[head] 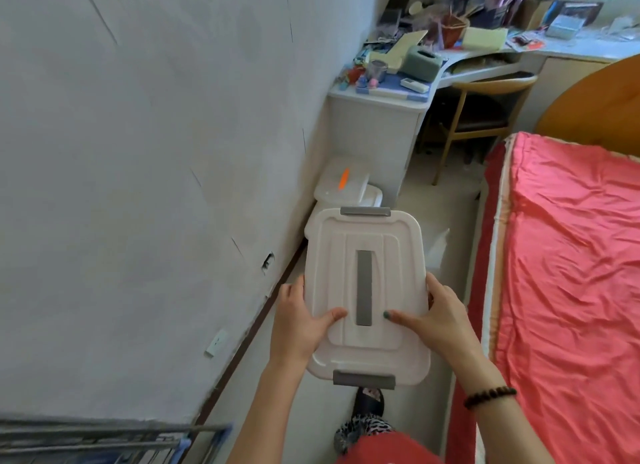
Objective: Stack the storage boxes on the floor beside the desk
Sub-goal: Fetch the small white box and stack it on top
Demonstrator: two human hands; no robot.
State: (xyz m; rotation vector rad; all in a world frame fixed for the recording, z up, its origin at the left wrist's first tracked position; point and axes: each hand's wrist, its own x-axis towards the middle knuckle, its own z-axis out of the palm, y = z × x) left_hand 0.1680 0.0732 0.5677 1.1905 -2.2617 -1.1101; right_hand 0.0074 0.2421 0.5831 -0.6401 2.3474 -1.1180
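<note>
One camera only, worn on my head — it looks forward and steeply down along the narrow floor (446, 200) between the wall (156, 152) and the bed (571, 273). My forearms sit close under the lens, the cluttered desk (377, 124) lies well ahead at the top, and the wide angle bends the edges.

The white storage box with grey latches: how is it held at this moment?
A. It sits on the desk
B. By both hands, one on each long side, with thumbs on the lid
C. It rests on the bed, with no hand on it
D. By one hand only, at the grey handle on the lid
B: the left hand and the right hand grip opposite sides of the white storage box, thumbs lying on its lid.
</note>
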